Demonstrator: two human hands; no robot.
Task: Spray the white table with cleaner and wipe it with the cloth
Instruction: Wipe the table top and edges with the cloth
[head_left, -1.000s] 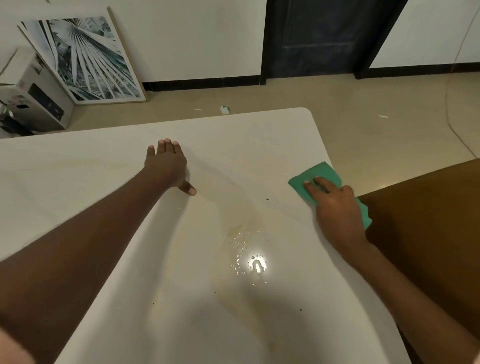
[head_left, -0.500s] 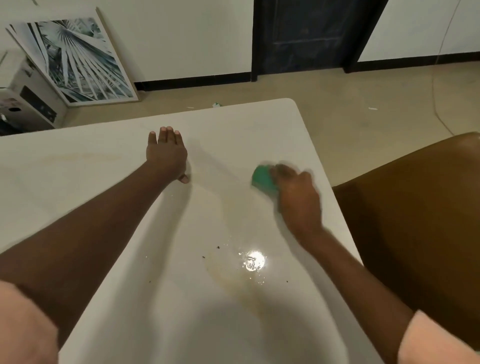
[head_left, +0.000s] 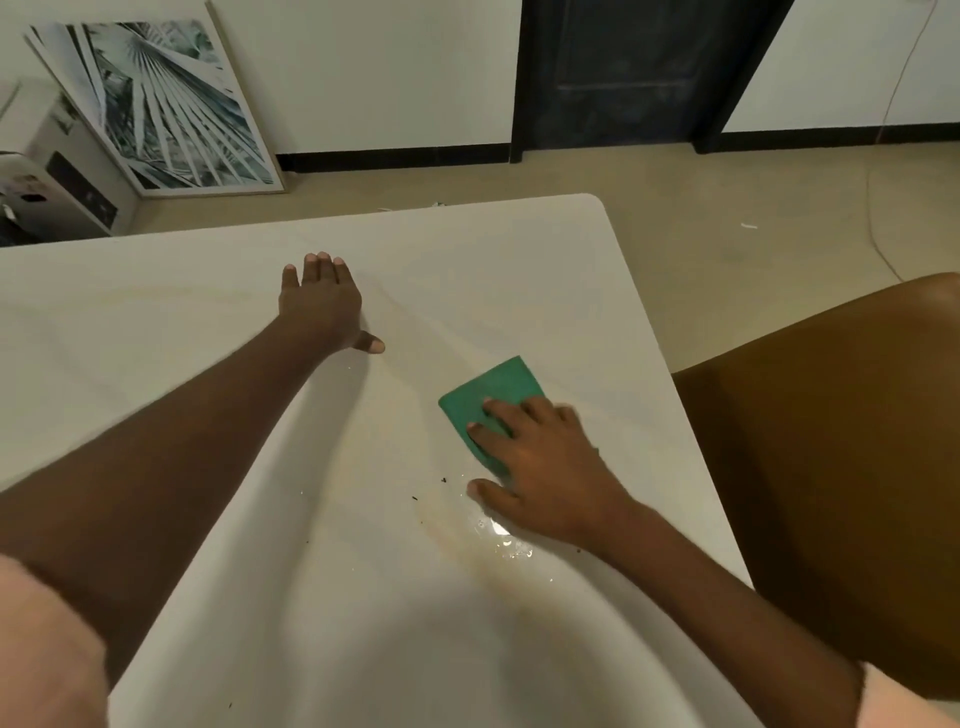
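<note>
The white table (head_left: 467, 270) fills the lower half of the view. My right hand (head_left: 545, 473) presses a green cloth (head_left: 488, 395) flat on the table, right of centre, fingers spread over the cloth's near part. A wet, yellowish smear (head_left: 498, 551) with shiny droplets lies just in front of that hand, with a few dark crumbs (head_left: 431, 488) to its left. My left hand (head_left: 322, 306) rests palm down on the table further back, holding nothing. No spray bottle is in view.
A brown chair seat (head_left: 831, 467) stands against the table's right edge. On the floor beyond the table, a framed leaf picture (head_left: 156, 104) leans on the wall beside a white box (head_left: 67, 171). A dark door (head_left: 623, 73) is at the back.
My right hand has slid the cloth from the table's right edge leftward toward the middle, then nearer to me, up to the wet smear. My left hand has stayed flat in place.
</note>
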